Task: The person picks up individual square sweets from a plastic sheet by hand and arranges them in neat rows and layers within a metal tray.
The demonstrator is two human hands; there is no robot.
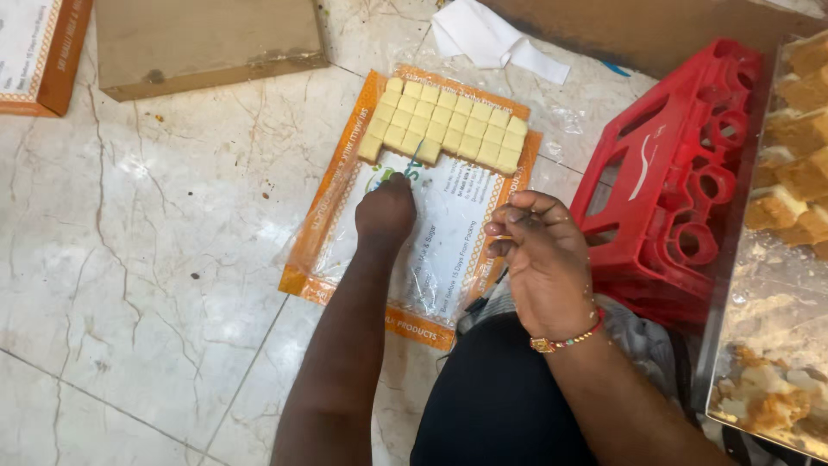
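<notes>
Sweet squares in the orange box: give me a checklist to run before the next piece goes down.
1. Rows of sweet squares tight and straight: ok.
2. Bare lined space left in the orange box: ok, the near half is bare.
3. Left hand at the front row's edge: ok.
4. Right hand holding a piece: cannot tell, fingers curled.
5. Supply in the clear tray: ok, pieces there.
6. Red crate apart from the box: ok.
</notes>
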